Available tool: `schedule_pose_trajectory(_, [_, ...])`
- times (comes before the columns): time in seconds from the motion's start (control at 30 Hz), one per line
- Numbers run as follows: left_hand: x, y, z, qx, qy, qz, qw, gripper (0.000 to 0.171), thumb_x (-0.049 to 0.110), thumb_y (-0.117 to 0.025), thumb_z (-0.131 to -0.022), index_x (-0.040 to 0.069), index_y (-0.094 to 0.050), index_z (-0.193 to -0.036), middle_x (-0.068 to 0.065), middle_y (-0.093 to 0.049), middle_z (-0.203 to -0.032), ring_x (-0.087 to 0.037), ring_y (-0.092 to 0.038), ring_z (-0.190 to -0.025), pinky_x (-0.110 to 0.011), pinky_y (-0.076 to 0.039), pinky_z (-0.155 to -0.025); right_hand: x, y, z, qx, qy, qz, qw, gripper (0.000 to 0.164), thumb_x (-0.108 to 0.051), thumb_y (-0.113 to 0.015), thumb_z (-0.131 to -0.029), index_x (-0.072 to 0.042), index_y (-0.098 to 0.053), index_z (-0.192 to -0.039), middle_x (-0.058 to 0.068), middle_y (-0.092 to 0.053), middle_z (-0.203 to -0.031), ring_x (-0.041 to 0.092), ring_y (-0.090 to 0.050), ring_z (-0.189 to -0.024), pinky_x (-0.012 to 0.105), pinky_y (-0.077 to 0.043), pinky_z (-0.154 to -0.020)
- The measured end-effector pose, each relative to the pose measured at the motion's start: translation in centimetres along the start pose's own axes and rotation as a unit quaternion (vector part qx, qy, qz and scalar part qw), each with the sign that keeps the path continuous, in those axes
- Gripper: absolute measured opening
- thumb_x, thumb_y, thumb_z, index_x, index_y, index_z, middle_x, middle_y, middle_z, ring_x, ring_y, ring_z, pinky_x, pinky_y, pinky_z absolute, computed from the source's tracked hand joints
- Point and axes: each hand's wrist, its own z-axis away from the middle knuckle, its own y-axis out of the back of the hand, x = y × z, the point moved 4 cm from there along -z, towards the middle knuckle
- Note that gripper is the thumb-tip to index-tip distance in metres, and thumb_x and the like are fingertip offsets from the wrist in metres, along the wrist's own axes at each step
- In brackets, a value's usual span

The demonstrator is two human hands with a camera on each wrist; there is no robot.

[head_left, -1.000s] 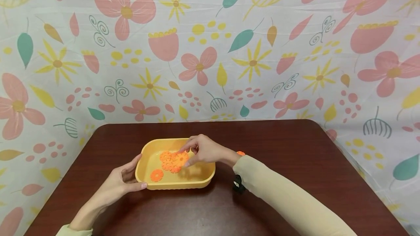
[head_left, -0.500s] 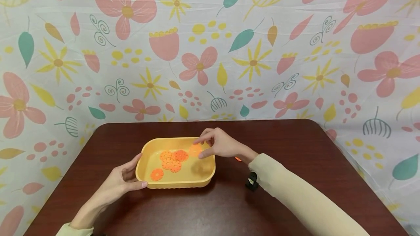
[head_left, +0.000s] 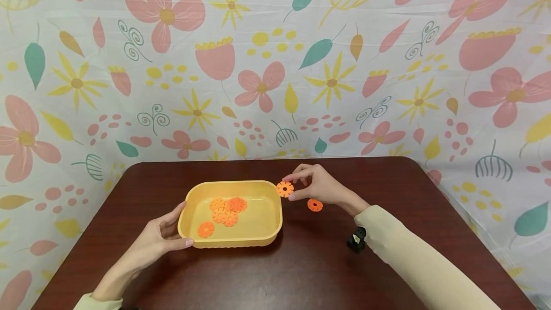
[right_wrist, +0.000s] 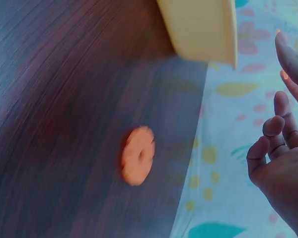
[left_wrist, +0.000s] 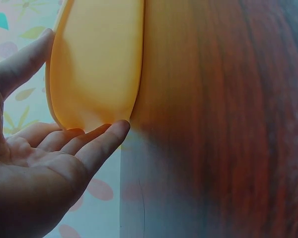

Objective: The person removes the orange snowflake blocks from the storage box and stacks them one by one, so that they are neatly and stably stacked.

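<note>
A yellow plastic tray [head_left: 234, 242] stands on the table with my left hand [head_left: 152, 240] gripping its left end, thumb at the near corner and fingers along the side. The left wrist view shows the fingertips under the end of the tray [left_wrist: 97, 64]. Past the tray's right end, my right hand [head_left: 323, 185] pinches an orange notched disc [head_left: 280, 189] by its edge, raised above the tray's far right corner. Only orange slivers of it show beside the fingers in the right wrist view. Several similar orange discs [head_left: 218, 216] lie in the tray, most overlapping in a cluster.
A single orange notched disc [head_left: 311, 206] lies on the dark wooden table [head_left: 275, 281], right of the tray and below my right hand. A flower-printed cloth [head_left: 262, 123] hangs behind the table and along its sides.
My right hand has lifted an orange disc from the cluster and carried it right, past the tray's right end. The disc on the table has come into full view. My left hand stays put.
</note>
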Motion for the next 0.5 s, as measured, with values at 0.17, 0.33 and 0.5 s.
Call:
schedule_pose_trajectory(0.17, [0.0,0.0,0.0,-0.002,-0.006,-0.001,1.0,0.1,0.004,-0.084,-0.089,0.0,-0.02,-0.167,-0.023,-0.019,-0.171,-0.045,-0.041,-0.144,-0.033,-0.057,-0.094,1.7,1.5,1.4,0.011,-0.022,0.014,1.0,0.042,-0.016,-0.095,-0.081,-0.012,-0.082,-0.121,0.016,-0.066,-0.106,0.031,-0.049,-0.082,0.031,-0.039,-0.067])
schedule_pose_trajectory(0.33, [0.0,0.1,0.0,-0.001,-0.006,-0.003,1.0,0.1,0.005,-0.084,-0.089,0.001,-0.021,-0.167,-0.023,-0.019,-0.171,-0.045,-0.043,-0.142,-0.033,-0.057,-0.094,3.5,2.4,2.7,0.017,-0.041,0.027,0.999,0.044,-0.017,-0.094,-0.082,-0.012,-0.081,-0.123,0.012,-0.067,-0.106,0.029,-0.051,-0.084,0.03,-0.04,-0.064])
schedule_pose_trajectory(0.5, [0.1,0.1,0.0,0.001,-0.003,-0.005,1.0,0.1,0.005,-0.084,-0.089,0.001,-0.021,-0.167,-0.023,-0.019,-0.171,-0.045,-0.043,-0.143,-0.033,-0.057,-0.094,4.5,2.6,4.0,0.021,-0.051,0.016,0.998,0.043,-0.014,-0.093,-0.082,-0.011,-0.081,-0.123,0.012,-0.067,-0.107,0.034,-0.053,-0.089,0.03,-0.043,-0.067])
